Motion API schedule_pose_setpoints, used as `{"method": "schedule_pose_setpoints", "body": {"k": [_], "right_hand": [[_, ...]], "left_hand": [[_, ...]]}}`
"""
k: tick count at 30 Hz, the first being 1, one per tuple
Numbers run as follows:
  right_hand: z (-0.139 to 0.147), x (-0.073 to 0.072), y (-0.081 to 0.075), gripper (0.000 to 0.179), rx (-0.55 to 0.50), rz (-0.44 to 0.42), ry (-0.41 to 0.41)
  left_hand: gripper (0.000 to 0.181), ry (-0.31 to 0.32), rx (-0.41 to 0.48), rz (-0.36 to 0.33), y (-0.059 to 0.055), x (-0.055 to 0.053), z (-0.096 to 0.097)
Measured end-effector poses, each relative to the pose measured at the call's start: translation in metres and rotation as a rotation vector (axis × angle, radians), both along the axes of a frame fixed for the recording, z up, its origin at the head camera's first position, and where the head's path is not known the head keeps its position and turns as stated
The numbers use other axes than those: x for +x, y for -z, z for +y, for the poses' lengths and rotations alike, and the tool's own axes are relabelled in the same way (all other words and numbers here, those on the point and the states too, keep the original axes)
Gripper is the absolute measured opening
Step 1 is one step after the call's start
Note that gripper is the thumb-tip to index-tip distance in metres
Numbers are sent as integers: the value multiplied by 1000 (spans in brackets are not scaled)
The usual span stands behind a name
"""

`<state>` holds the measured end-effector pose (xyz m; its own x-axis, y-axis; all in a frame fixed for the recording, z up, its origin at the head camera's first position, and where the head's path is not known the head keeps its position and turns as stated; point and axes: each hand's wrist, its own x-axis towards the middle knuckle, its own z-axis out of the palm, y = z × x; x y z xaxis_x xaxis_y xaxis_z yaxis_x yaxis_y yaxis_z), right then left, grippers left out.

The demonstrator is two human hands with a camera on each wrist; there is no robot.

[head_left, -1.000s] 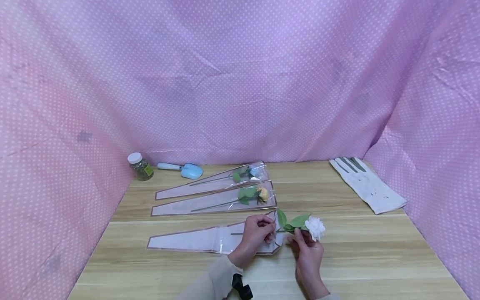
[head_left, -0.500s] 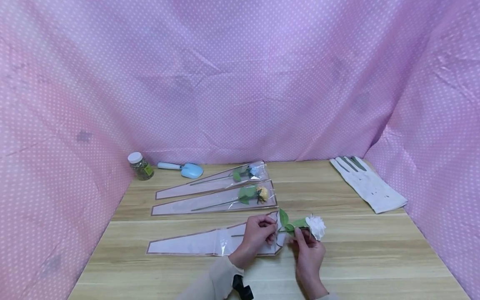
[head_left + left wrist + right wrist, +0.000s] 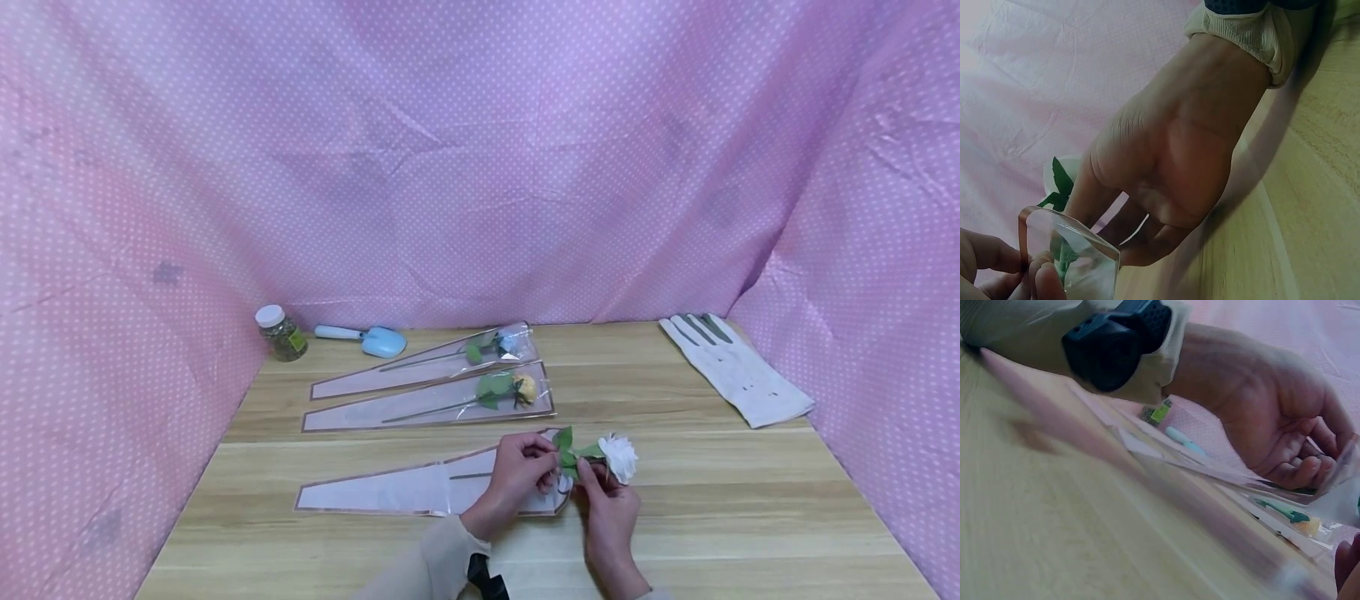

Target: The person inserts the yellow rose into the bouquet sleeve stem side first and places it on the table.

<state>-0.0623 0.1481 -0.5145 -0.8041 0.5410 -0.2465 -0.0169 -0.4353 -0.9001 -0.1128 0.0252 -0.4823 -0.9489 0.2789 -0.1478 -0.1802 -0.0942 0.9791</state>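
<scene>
My left hand [image 3: 517, 479] pinches the mouth edge of a long tapered flower sleeve [image 3: 375, 492], clear-fronted with a brown border. My right hand [image 3: 611, 517] holds a white rose [image 3: 618, 458] close under its bloom. The stem lies inside the sleeve, its tip pointing left. Green leaves [image 3: 564, 440] are at the mouth beside my left fingertips; the bloom is outside. In the left wrist view, left fingers [image 3: 988, 253] grip the brown-edged film [image 3: 1094, 256], with the right hand [image 3: 1166, 150] behind it. In the right wrist view, the left hand [image 3: 1272, 406] is over the raised film.
Behind lie two filled sleeves, one with a yellow rose [image 3: 524, 388], the other with a light blue rose [image 3: 507, 340]. A jar [image 3: 283, 337] with a white lid and a blue trowel [image 3: 381, 342] stand back left. A white glove [image 3: 738, 375] lies right. Pink dotted cloth surrounds the table.
My right hand has moved left with the white rose, so its stem reaches deeper into the sleeve and the leaves have come to the mouth. My left hand stays nearly in place.
</scene>
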Motion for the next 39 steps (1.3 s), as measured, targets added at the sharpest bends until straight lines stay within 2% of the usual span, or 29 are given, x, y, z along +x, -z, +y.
{"method": "schedule_pose_setpoints", "body": {"k": [8, 14, 25, 33, 39], "right_hand": [[7, 0, -7, 4, -205, 28, -70], [12, 2, -7, 6, -316, 59, -88], [7, 0, -8, 10, -261, -12, -55], [4, 0, -6, 11, -219, -28, -65], [1, 0, -4, 13, -199, -6, -53]], "left_hand": [[19, -4, 47, -9, 0, -3, -3], [20, -13, 35, -17, 0, -2, -3], [20, -4, 18, -20, -2, -1, -1], [17, -6, -11, 3, -3, 1, 1], [17, 7, -1, 13, -7, 3, 4]]}}
